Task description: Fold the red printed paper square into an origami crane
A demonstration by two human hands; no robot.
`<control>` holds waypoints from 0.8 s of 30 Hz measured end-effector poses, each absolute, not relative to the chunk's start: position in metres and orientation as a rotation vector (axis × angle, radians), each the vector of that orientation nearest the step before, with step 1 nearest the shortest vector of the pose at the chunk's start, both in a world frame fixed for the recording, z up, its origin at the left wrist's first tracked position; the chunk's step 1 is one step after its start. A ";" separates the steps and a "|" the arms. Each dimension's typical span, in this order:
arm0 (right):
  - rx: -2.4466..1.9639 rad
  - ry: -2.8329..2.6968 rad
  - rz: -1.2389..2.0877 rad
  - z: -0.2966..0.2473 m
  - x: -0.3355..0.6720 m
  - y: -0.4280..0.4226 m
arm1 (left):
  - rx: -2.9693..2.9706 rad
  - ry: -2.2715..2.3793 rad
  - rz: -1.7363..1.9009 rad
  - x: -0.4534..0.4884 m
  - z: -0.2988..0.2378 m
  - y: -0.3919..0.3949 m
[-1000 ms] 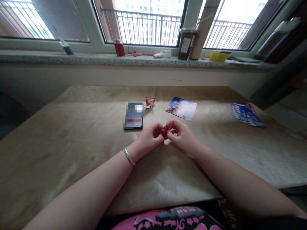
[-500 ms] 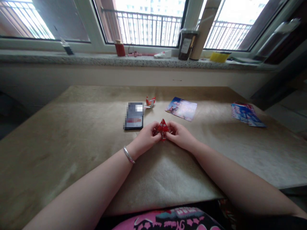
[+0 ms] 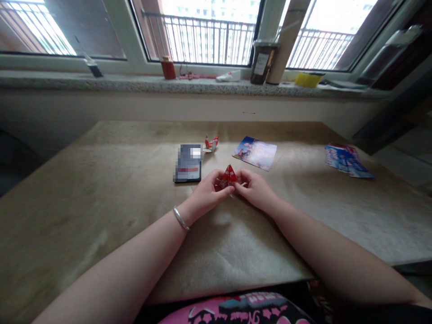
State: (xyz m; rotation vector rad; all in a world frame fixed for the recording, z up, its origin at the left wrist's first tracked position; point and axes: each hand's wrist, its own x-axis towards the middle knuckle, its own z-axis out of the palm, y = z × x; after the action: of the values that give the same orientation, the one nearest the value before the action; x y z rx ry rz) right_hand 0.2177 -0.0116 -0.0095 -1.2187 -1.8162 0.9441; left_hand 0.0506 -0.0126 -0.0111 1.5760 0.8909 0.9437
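A small red folded paper (image 3: 230, 173) with a pointed top stands between my two hands, just above the table. My left hand (image 3: 216, 185) grips its left side, thumb across the lower front. From the other side my right hand (image 3: 251, 183) pinches the right lower edge between thumb and fingers. The lower part of the paper is partly hidden behind the thumbs. Beyond my left hand lies a phone (image 3: 189, 168) with a blurred screen, and touching or close to its corner sits a red and white origami piece (image 3: 212, 143).
A blue and pink printed sheet (image 3: 256, 153) lies past my right hand. Several similar sheets (image 3: 349, 161) are fanned out at the right of the table (image 3: 118, 180). On the windowsill (image 3: 135, 85) behind stand a red container (image 3: 168, 68), a dark jar (image 3: 262, 63) and a yellow item (image 3: 308, 80).
The folded paper sits slightly higher between my fingers. My left thumb has slid right, across its lower front. The other things have stayed where they were.
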 end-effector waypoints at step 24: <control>-1.195 -1.671 1.071 -0.009 0.218 -0.011 | 1.365 0.823 0.986 0.052 -0.008 -0.012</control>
State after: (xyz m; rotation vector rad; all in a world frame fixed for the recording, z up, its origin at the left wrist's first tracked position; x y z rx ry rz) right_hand 0.2177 -0.0108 -0.0094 -1.1954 -1.6713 1.0714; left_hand 0.0521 -0.0116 -0.0077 1.3654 0.8227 0.9862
